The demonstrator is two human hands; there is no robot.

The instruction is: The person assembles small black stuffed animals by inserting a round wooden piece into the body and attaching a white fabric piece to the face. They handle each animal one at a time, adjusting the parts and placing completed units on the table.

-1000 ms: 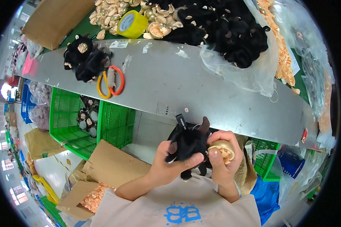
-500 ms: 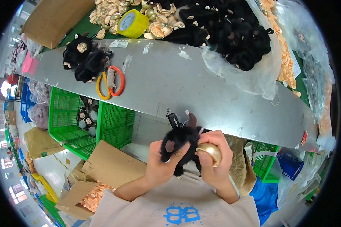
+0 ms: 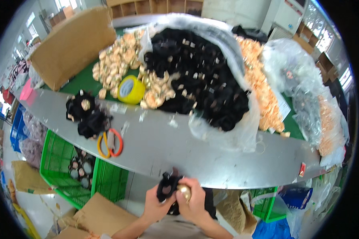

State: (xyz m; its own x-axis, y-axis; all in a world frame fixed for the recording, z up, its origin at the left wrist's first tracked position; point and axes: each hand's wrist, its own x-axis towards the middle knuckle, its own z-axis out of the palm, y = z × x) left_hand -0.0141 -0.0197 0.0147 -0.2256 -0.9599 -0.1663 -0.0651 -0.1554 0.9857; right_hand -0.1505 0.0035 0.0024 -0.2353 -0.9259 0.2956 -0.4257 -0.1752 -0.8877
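My left hand (image 3: 152,205) is closed around a small black plush toy (image 3: 166,187) with brown ears, held in front of me below the near edge of the metal table. My right hand (image 3: 197,202) grips a shiny gold rounded shell (image 3: 184,192), pressed against the toy's side. The fingers hide much of both, and the toy's lower part is hard to make out. Farther left on the table, two black plush toys (image 3: 92,124) lie by scissors (image 3: 111,141) with one red and one yellow handle loop.
A large heap of black plush (image 3: 199,75) sits on a plastic bag. Beside it are gold and peach shells (image 3: 123,49), a yellow tape roll (image 3: 131,89) and peach pieces (image 3: 255,83). Below the metal table edge (image 3: 163,135) stand a green crate (image 3: 107,181) and cardboard (image 3: 101,215).
The view has tilted up, so the table and its heaps show more fully and my hands appear lower. Both hands keep their holds; the toy and gold shell stay together.
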